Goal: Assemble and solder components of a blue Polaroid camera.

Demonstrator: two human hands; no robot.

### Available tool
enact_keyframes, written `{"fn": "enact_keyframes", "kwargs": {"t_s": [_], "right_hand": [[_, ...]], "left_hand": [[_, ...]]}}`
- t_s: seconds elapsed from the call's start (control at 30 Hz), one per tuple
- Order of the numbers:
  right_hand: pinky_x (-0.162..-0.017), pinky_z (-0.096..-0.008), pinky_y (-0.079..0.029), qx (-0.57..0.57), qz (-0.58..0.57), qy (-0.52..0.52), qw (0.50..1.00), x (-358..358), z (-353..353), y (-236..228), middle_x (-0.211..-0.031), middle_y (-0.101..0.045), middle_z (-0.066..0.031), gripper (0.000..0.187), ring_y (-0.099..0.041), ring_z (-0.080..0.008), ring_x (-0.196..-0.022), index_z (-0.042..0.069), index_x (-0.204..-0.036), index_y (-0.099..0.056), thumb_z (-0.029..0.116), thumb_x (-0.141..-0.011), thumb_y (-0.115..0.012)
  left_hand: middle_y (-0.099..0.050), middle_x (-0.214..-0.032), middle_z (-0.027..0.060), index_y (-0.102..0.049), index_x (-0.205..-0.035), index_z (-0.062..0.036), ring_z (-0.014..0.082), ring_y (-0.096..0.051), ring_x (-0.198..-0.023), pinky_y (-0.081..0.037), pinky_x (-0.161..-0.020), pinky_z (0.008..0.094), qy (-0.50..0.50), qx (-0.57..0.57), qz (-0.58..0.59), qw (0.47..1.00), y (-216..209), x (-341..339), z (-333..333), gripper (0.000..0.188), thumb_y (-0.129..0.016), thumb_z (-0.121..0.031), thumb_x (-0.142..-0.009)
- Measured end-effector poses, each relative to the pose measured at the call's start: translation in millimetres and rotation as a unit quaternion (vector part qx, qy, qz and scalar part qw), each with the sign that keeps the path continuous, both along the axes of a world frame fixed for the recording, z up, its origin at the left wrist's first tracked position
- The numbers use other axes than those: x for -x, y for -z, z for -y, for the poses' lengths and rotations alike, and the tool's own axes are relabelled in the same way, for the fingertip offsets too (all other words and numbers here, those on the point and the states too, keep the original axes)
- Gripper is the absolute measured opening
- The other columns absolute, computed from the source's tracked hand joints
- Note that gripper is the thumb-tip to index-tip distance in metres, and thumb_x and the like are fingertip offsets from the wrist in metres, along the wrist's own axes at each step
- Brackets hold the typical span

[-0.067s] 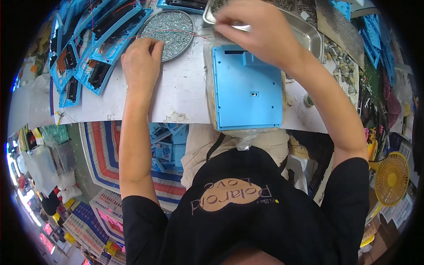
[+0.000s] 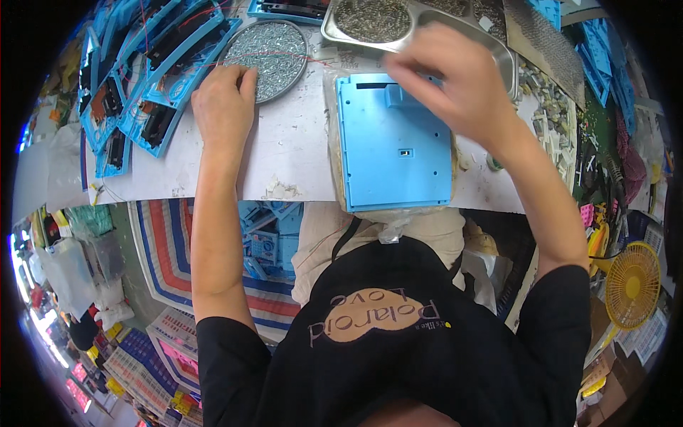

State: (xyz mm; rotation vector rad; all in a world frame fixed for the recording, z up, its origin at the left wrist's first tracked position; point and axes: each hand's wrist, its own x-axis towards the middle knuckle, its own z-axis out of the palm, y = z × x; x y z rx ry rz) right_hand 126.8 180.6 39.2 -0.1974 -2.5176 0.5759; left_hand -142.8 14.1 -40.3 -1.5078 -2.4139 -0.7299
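Blue plastic housing (image 2: 395,139) flat on table (image 2: 284,153), centre frame, long axis toward the body. Right hand (image 2: 455,89) nearer, over its top edge, fingers curled; grip not discernible. Left hand (image 2: 224,107) upper left, open-fingered on round screw tray (image 2: 274,50).

Bare white tabletop (image 2: 284,153) lies open between the round screw dish (image 2: 274,51) and the blue plastic casing (image 2: 395,146). A metal tray (image 2: 498,53) crowds the far edge, and stacked blue casings (image 2: 153,85) block the left.

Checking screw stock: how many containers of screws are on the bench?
2. A round dish by the left hand, fingers on its rim, and a steel tray with several compartments behind the right hand, partly cut off at the top. More may be hidden.
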Motion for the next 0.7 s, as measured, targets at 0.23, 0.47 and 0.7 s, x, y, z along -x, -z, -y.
{"fn": "enact_keyframes", "kwargs": {"t_s": [0.23, 0.47, 0.7], "right_hand": [[-0.071, -0.0382, -0.049, 0.086, 0.043, 0.03, 0.995, -89, 58, 17, -0.081, -0.065, -0.0058, 0.014, -0.061, -0.026, -0.079, 0.006, -0.087, -0.072, 0.005, -0.074, -0.078], [-0.072, -0.0373, -0.05, -0.028, 0.063, -0.027, 0.997, -92, 56, 12, -0.087, -0.063, -0.0044, 0.023, -0.061, -0.0247, -0.082, 0.005, -0.091, -0.071, 0.005, -0.068, -0.076], [-0.076, -0.0383, -0.051, -0.022, 0.087, -0.033, 0.995, -104, 53, 11, -0.096, -0.066, -0.0088, 0.038, -0.062, -0.0273, -0.085, 0.002, -0.107, -0.07, 0.002, -0.069, -0.077]], "left_hand": [[-0.07, -0.089, 0.0121, -0.071, -0.087, -0.003, 0.0301, -0.067, -0.086, -0.047, -0.077, 0.0433, 0.012, 0.025, 0.001, 1.0, -10, -5, -1, 0.02, -0.068, -0.023, -0.092], [-0.068, -0.087, 0.0097, -0.071, -0.092, -0.0035, 0.0264, -0.065, -0.075, -0.046, -0.066, 0.0364, 0.104, -0.006, 0.191, 0.976, -42, -76, 18, 0.011, -0.069, -0.014, -0.089], [-0.066, -0.084, 0.0069, -0.068, -0.092, -0.0058, 0.0231, -0.063, -0.072, -0.046, -0.067, 0.0336, 0.247, -0.007, 0.244, 0.938, -58, -144, 45, 0.012, -0.075, -0.004, -0.081]]}}
